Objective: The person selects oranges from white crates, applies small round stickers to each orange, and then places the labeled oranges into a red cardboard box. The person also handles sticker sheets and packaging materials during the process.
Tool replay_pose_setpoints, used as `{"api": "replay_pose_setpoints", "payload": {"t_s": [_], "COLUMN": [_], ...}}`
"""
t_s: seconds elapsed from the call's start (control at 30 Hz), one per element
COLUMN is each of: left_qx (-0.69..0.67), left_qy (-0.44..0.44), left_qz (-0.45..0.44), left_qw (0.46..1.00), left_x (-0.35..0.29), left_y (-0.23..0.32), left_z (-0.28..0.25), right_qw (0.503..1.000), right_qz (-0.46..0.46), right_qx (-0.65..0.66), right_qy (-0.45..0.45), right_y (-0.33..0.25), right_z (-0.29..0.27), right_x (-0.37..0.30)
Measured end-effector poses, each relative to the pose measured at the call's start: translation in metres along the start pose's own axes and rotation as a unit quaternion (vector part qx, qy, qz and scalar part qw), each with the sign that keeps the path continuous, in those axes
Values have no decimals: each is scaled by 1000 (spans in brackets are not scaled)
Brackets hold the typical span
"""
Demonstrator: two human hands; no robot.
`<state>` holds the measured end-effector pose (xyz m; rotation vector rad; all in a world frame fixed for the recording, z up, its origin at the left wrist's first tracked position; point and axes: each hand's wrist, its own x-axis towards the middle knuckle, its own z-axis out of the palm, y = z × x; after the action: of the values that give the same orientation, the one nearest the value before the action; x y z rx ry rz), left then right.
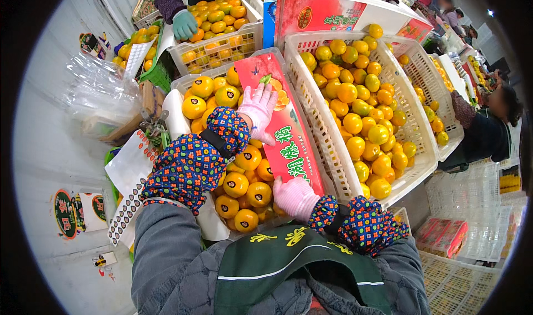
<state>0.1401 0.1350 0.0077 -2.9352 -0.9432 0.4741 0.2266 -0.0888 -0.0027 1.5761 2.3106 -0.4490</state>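
Red card: lies in front of the person, between the stickered oranges (258, 194) and the white basket (320, 134); its long axis runs away, slanting left. (287, 125)
Left hand: spread flat on the card's far half. (259, 113)
Right hand: at the near end, thumb by the edge; whether it pinches, I can't tell. (296, 198)
Hidden: right fingertips, the card's underside, the oranges beneath.
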Motion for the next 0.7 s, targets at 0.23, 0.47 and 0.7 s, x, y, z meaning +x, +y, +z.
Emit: {"api": "replay_pose_setpoints", "payload": {"t_s": [0.23, 0.47, 0.7], "left_qx": [-10, 10, -303], "left_qy": [12, 63, 375], "left_qz": [4, -59, -105], "left_qw": [1000, 996, 870], "left_x": [6, -6, -209], "left_y": [-1, 7, 111], "left_z": [14, -3, 5], "right_qw": [978, 881, 896], "right_qz": [16, 21, -7], "right_qx": [125, 109, 55], "right_qy": [168, 459, 441], "right_y": [77, 145, 168], "right_z": [-75, -46, -23], "right_x": [55, 191, 211]}}
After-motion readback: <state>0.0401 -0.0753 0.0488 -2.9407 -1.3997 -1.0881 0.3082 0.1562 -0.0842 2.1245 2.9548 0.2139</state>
